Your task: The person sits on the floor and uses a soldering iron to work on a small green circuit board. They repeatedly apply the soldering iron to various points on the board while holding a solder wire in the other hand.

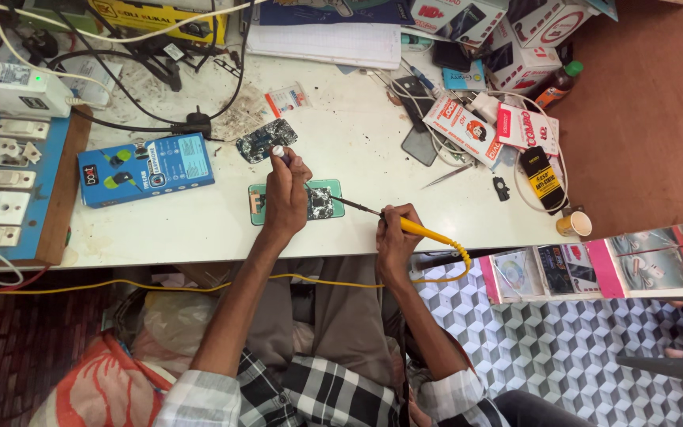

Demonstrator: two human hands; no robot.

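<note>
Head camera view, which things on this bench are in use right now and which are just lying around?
In use: soldering iron in right hand; small tube in left hand; circuit board; green mat.

Lying about: blue box, tweezers, paper cup, power strip.

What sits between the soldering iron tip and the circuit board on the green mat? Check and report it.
Nothing visible does. The right hand holds the soldering iron, its tip reaching the circuit board on the green mat. The left hand rests beside it, holding a small tube.

Blue box (146,169), tweezers (448,175), perhaps a small cup (575,224).
</note>
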